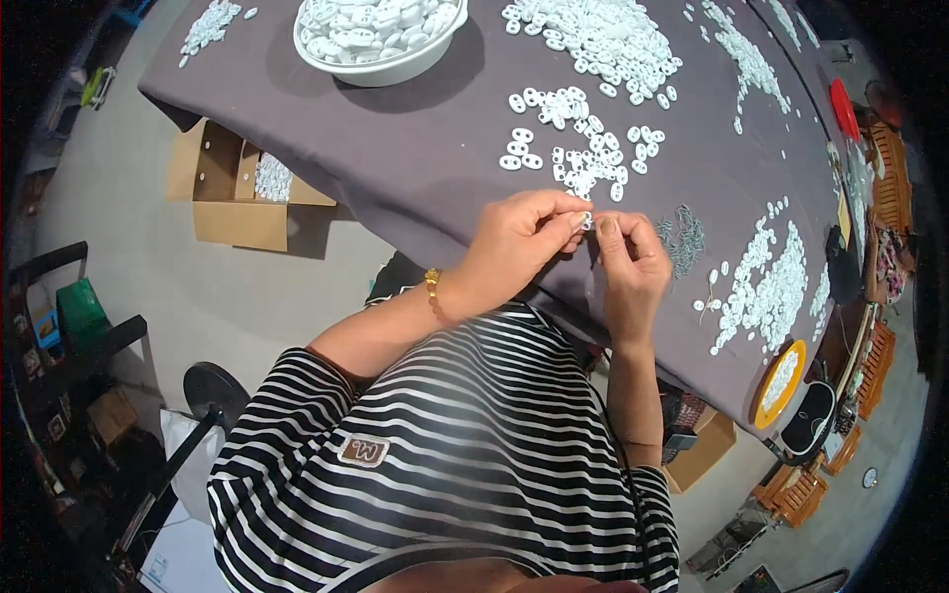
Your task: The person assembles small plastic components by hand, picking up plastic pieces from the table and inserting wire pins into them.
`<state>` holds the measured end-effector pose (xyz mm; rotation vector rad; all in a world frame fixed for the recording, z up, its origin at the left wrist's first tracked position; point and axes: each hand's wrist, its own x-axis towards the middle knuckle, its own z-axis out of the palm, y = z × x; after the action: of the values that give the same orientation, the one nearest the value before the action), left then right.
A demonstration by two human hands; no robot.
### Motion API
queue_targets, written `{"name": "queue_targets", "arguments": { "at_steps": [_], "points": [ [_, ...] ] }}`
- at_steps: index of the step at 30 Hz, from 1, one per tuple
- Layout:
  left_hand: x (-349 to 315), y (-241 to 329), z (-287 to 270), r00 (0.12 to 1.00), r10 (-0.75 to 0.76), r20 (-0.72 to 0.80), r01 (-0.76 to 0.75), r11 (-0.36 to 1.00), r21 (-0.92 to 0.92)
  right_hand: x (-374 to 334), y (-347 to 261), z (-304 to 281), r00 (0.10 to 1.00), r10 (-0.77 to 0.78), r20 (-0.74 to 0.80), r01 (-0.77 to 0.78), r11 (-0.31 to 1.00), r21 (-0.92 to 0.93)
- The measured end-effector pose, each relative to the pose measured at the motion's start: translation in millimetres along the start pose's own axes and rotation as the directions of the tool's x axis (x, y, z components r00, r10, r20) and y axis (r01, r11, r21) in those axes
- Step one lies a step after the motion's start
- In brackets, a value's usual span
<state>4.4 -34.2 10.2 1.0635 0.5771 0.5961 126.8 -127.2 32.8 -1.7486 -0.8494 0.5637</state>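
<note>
My left hand (514, 242) pinches a small white plastic piece (588, 221) between thumb and index finger, close to the table's front edge. Right beside it, my right hand (635, 259) is closed with thumb and index finger pressed together at the piece; what lies in that pinch is too small to make out. Just beyond my fingertips lies a loose cluster of white oval pieces with two holes each (593, 163). A heap of thin grey-green bits (680, 240), too fine to name, sits to the right of my right hand.
A white bowl (395, 71) full of white pieces stands at the far left of the cloth-covered table (415, 148). More piles (603, 44) lie at the back and right (771, 287). An orange dish (778, 387) sits at the right edge. A cardboard box (237, 222) stands below left.
</note>
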Motion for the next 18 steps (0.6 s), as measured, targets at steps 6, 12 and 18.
{"name": "queue_targets", "arguments": {
  "at_steps": [6, 12, 18],
  "points": [
    [0.7, 1.8, -1.8, 0.994, 0.106, -0.018, -0.100, 0.970, 0.220, -0.8, 1.1, -0.2, 1.000, 0.014, -0.009, -0.015, 0.999, -0.049],
    [0.3, 4.3, -3.1, 0.996, 0.087, -0.007, -0.082, 0.961, 0.266, -1.8, -1.1, 3.5, 0.994, 0.106, 0.007, -0.107, 0.992, 0.062],
    [-0.7, -0.2, -1.5, 0.981, 0.193, -0.010, -0.178, 0.925, 0.335, -2.2, 10.9, 4.1, 0.999, -0.054, -0.001, 0.054, 0.995, -0.084]
  ]
}}
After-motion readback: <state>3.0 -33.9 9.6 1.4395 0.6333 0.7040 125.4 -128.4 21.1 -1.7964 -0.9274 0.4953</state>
